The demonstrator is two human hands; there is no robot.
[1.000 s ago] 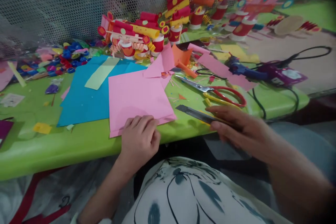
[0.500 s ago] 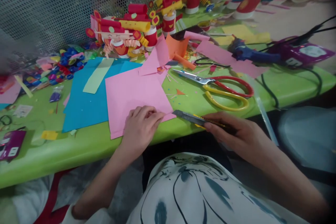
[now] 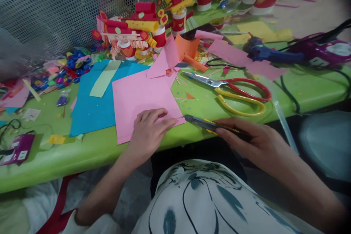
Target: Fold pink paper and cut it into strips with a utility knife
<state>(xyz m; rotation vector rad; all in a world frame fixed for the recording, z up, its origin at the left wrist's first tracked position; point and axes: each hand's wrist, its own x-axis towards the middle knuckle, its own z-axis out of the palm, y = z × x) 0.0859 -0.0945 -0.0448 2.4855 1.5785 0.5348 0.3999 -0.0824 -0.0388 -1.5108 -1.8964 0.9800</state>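
My left hand [image 3: 148, 128] is closed at the near edge of a pink sheet of paper [image 3: 142, 93], fingers bent and thumb stretched along a narrow folded strip there. In my right hand [image 3: 249, 135] is a utility knife [image 3: 203, 122] with a yellow-and-black body, its tip at the sheet's near right corner. Whether the blade touches the paper I cannot tell. Blue sheets [image 3: 91, 111] lie partly under the pink one, with a pale green strip [image 3: 105, 80] on top. Scissors [image 3: 227, 87] with one red and one yellow handle rest spread behind the knife.
Red-and-yellow paper cup figures [image 3: 128, 36] stand at the back before a perforated metal panel [image 3: 68, 7]. A blue glue gun [image 3: 271, 53] lies right, paper scraps [image 3: 189, 49] behind the scissors, and colourful small pieces [image 3: 74, 64] back left. The green table's [image 3: 90, 157] edge is near my body.
My left thumb has shifted slightly right along the folded strip. The knife stays at the paper's corner. The whole view has shifted a little.
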